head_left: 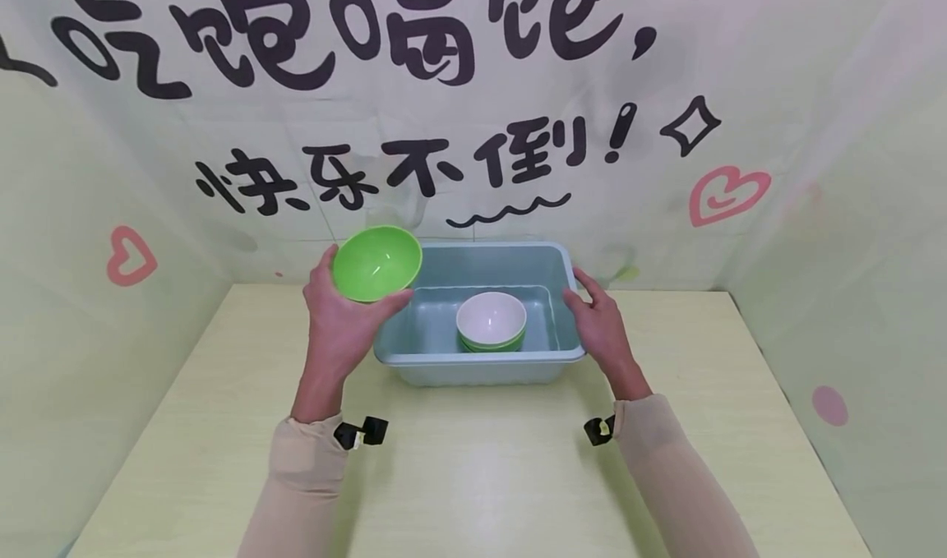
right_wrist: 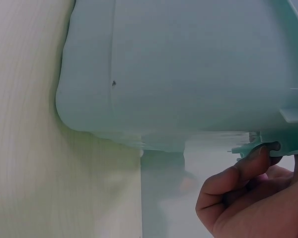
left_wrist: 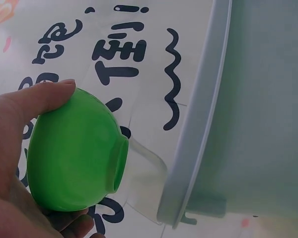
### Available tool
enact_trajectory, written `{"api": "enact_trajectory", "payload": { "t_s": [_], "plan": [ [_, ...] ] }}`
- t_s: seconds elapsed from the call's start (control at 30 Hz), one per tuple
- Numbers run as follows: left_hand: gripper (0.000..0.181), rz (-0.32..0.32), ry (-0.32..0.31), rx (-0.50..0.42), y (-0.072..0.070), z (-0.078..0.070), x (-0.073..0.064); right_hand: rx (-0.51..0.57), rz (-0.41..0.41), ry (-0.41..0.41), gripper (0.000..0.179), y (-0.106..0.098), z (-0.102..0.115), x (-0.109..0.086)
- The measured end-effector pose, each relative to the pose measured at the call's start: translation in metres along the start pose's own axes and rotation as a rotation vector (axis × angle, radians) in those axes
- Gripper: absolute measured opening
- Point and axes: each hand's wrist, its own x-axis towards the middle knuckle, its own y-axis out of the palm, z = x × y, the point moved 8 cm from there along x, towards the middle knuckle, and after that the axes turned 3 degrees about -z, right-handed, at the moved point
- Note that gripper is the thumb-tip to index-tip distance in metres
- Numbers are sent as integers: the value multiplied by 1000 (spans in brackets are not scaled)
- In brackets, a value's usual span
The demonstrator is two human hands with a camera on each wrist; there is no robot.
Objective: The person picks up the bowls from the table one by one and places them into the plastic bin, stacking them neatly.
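A green bowl (head_left: 377, 264) is gripped in my left hand (head_left: 342, 320), above the left end of a blue-grey plastic basin (head_left: 473, 359). The left wrist view shows the thumb on the rim of the green bowl (left_wrist: 74, 148) and fingers under its far side, with the bowl tipped on its side. My right hand (head_left: 601, 320) holds the basin's right rim. In the right wrist view the fingers of the right hand (right_wrist: 248, 193) curl at the edge of the basin (right_wrist: 188, 69). Inside the basin stands a white bowl (head_left: 491, 318), stacked on green (head_left: 494, 346) below.
The basin stands on a pale wood table (head_left: 473, 468), close to the back wall. A light wall sheet (head_left: 370, 114) with black lettering and pink hearts hangs behind, and further pale sheets flank both sides. A black strap mount (head_left: 362, 433) sits at the left wrist.
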Motion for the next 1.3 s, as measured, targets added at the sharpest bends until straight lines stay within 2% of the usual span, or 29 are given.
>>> {"api": "enact_trajectory", "payload": {
  "t_s": [0.3,0.5,0.67,1.0,1.3],
  "plan": [
    [120,39,7,-15,17,-5,-4,4,-5,1,56,2,-1,1],
    [120,87,-1,-37,38,-7,-9,-1,-6,0,56,0,-1,2],
    [121,117,6,-6,52,-9,-13,10,-4,-7,56,3,-1,1],
    [120,160,101,68,76,-16,-25,6,-12,-31,56,4,0,3],
    [120,177,99,128,98,-19,-31,15,-13,-29,55,3,0,3]
  ]
}}
